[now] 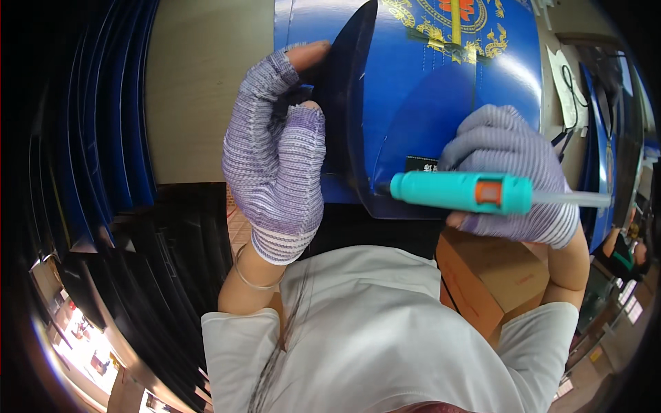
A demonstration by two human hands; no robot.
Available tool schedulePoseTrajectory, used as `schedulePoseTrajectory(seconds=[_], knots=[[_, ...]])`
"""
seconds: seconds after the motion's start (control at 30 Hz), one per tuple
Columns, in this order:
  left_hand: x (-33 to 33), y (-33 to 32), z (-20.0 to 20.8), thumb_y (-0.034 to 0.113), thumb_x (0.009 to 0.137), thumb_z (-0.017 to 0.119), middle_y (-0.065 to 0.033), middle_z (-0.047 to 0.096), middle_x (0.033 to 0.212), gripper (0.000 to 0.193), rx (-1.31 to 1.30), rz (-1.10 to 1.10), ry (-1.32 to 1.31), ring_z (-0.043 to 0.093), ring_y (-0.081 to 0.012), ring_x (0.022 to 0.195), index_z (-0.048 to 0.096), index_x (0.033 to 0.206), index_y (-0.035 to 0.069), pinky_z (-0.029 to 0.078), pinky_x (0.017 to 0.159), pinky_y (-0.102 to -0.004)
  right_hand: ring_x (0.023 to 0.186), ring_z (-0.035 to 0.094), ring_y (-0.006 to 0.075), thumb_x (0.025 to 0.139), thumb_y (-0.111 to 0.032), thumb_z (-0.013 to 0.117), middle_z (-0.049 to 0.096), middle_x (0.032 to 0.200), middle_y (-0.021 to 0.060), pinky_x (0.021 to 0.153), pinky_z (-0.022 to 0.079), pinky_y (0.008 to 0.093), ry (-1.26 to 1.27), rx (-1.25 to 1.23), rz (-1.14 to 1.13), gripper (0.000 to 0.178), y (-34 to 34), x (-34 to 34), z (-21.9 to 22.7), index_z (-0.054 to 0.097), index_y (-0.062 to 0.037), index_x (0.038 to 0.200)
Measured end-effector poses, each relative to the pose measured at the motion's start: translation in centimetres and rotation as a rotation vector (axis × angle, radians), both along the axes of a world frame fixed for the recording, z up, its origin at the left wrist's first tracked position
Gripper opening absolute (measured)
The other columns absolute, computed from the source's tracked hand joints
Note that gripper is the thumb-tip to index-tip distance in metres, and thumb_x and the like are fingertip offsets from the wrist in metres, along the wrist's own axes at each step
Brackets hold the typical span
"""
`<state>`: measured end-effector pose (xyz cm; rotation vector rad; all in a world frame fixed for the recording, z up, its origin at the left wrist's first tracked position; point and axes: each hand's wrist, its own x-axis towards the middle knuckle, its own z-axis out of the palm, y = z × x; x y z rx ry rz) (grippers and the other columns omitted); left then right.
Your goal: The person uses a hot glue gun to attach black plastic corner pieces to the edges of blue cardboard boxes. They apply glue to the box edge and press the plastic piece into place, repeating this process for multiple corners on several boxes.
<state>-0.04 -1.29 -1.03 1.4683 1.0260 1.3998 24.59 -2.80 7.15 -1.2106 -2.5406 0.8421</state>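
Knitted lilac-grey fingerless gloves on both hands. Left hand (279, 158) curled partway, bare thumb tip and one fingertip (311, 49) pinching the dark raised flap (344, 103) of a glossy blue printed cardboard box (441, 96); remaining fingers folded loosely under the glove, their tips hidden against the flap. Right hand (513, 172) closed firmly round a teal glue gun (461, 191) with an orange trigger patch, gripped across its body, dark nozzle poking out beyond the fingers toward the left hand and touching the box's lower curved edge just beside a small black label (421, 164). Pale translucent glue stick (571, 199) jutting from the gun's back end, past the heel of the right hand. Right fingertips themselves wrapped behind the gun and out of sight; only a bare thumb tip showing just below the teal body. Box lying just beyond both sets of fingers, between the two hands, resting on a beige table (200, 89); gold and red ornament near its far edge cut off by the frame. Inside of the flap too dark to make out. Thin metal bangle (251, 279) around the left wrist. Brown cardboard carton (492, 282) below the right hand, near the wrist, partly hidden by a white shirt (372, 330). Stack of blue flat sheets (103, 117) well apart from the left fingers, bent by the lens. Dark cable (570, 89) beyond the right fingers, blurred.
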Motion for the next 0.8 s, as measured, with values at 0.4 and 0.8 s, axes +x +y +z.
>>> schedulePoseTrajectory(seconds=[0.4, 0.8], knots=[[0.3, 0.2, 0.0, 0.000, 0.092, 0.053, -0.0127, 0.065, 0.126, 0.036, 0.026, 0.005, -0.021, 0.059, -0.0223, 0.120, 0.061, 0.127, -0.001, 0.043, 0.107, -0.0343, 0.085, 0.062, 0.0251, 0.076, -0.045, 0.082, 0.068, 0.088, 0.0080, 0.080, 0.049, 0.0407, -0.002, 0.101, -0.202, 0.042, 0.3, 1.8, 0.0, 0.071, -0.0049, 0.083], [0.7, 0.1, 0.4, 0.000, 0.093, 0.053, -0.0150, 0.062, 0.129, 0.035, 0.006, -0.016, 0.027, 0.056, -0.0266, 0.125, 0.060, 0.127, -0.002, 0.040, 0.110, -0.0384, 0.080, 0.059, 0.0281, 0.075, -0.041, 0.085, 0.064, 0.083, 0.0091, 0.074, 0.048, 0.0395, -0.031, 0.205, -0.474, 0.042, -0.5, 3.0, -1.1, 0.068, -0.0025, 0.082]])
